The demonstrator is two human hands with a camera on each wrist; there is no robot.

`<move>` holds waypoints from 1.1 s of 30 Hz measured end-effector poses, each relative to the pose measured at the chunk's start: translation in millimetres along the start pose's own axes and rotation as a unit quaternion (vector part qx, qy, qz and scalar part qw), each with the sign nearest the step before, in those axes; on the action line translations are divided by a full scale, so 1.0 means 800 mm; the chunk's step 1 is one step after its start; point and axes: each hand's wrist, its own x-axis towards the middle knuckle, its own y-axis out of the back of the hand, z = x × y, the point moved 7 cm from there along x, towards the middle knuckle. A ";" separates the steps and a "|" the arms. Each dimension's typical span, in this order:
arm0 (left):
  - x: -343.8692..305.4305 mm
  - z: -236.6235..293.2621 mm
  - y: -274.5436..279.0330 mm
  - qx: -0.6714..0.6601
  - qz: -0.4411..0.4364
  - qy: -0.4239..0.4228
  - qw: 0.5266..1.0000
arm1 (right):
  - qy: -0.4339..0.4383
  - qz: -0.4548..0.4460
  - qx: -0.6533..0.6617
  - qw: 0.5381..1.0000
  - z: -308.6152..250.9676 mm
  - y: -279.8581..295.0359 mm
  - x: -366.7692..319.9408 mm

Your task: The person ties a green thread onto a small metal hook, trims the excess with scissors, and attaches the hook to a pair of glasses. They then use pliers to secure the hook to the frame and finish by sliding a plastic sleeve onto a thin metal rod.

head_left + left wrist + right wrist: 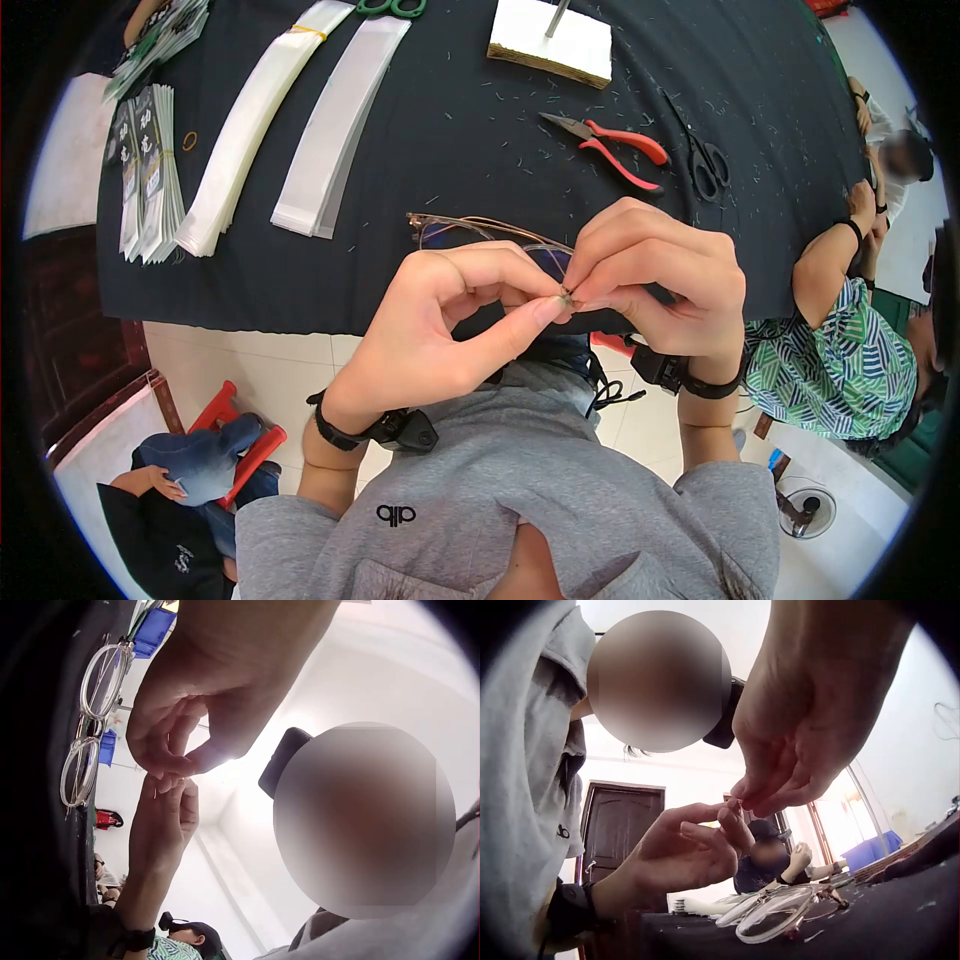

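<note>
In the head view a tiny dark greenish piece (566, 297) sits between the fingertips of both hands, above the table's near edge. The left hand (455, 320) pinches it from one side with thumb and forefinger; the right hand (662, 275) pinches from the other, fingertips meeting. The piece is too small to identify. Just beyond the hands, a pair of glasses (470, 228) lies on the black cloth, partly covered by them. Both wrist views show the left hand (202, 712) (686, 851) and the right hand (159, 825) (802, 742) touching at the fingertips.
Red-handled pliers (622, 150) and black scissors (703, 160) lie beyond the right hand. A white block with a metal rod (550, 45) stands farther back. Clear sleeves (340, 130), printed strips (150, 180) and a rubber band (189, 141) lie left. Other people sit around the table.
</note>
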 end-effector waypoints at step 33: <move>-0.005 0.007 0.014 0.052 0.113 -0.072 0.990 | -0.162 -0.071 -0.435 0.883 0.091 0.040 -0.019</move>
